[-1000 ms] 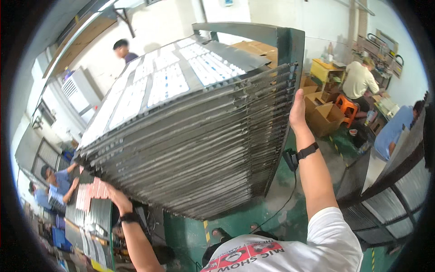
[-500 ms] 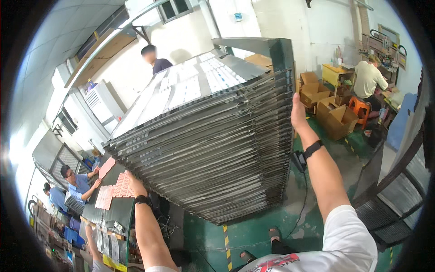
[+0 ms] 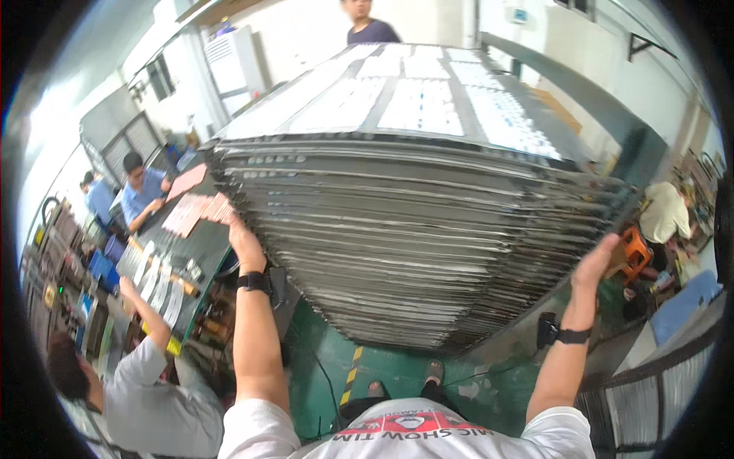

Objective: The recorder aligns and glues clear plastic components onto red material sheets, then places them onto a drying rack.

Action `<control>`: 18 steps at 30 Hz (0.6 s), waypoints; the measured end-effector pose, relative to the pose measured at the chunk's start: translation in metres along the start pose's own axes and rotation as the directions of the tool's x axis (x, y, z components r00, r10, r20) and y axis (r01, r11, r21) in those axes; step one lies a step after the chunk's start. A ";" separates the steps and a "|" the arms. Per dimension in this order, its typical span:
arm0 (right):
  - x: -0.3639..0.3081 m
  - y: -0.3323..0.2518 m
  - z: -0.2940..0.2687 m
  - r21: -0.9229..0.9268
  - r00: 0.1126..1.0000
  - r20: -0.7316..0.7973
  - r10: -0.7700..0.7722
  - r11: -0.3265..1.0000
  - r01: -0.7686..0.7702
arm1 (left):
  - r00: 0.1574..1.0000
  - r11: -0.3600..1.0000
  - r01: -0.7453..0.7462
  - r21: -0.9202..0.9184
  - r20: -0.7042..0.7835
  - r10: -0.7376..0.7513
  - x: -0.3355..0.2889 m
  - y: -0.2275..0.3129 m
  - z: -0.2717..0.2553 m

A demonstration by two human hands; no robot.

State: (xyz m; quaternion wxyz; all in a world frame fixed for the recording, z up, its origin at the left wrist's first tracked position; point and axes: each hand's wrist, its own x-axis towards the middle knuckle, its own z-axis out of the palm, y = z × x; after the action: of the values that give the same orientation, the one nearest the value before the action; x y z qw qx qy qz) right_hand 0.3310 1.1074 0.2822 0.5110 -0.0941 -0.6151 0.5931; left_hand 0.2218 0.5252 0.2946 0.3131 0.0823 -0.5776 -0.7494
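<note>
A tall dark drying rack (image 3: 367,222) with many closely stacked shelves stands right in front of me. Printed white sheets (image 3: 420,105) lie in rows on its top level. My left hand (image 3: 246,246) is against the rack's left side, fingers pointing up along the shelf edges. On the opposite side, my right hand (image 3: 595,264) holds the rack's right edge, with its thumb side toward me. Part of the fingers of both hands is hidden by the rack. Dark bands circle both wrists.
A person stands behind the rack. At left, a dark worktable (image 3: 157,237) bears pink sheets (image 3: 187,214) and pale strips, with people seated around it. At right are an orange stool (image 3: 634,252), a seated person and another rack (image 3: 634,413). A cable crosses the green floor (image 3: 306,382).
My view has tilted level and shifted, so the rack now faces me more squarely. Both hands remain at its sides. A nearby person at lower left has come further into view.
</note>
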 end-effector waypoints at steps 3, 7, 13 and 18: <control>0.012 0.013 0.009 -0.061 0.990 -0.115 -0.080 0.995 0.073 | 0.987 0.992 -0.081 0.096 -0.129 0.093 0.006 -0.026 -0.009; 0.065 0.088 -0.038 -0.186 0.956 -0.188 -0.226 0.964 0.192 | 0.978 0.979 -0.052 0.196 -0.188 0.089 -0.016 -0.014 -0.004; 0.100 0.090 -0.010 -0.276 0.988 -0.111 0.104 0.952 -0.131 | 0.855 0.873 -0.260 0.414 -0.321 0.407 -0.042 0.008 -0.018; 0.126 0.137 0.083 -0.189 0.978 0.180 0.102 0.980 -0.067 | 0.867 0.883 -0.240 0.403 -0.320 0.381 -0.054 0.004 -0.013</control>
State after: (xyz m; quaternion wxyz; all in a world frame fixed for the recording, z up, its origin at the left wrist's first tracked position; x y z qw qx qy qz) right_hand 0.1444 1.1835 0.2533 0.4139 -0.1098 -0.7078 0.5618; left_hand 0.2727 0.5443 0.2814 0.5201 0.1885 -0.6331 -0.5415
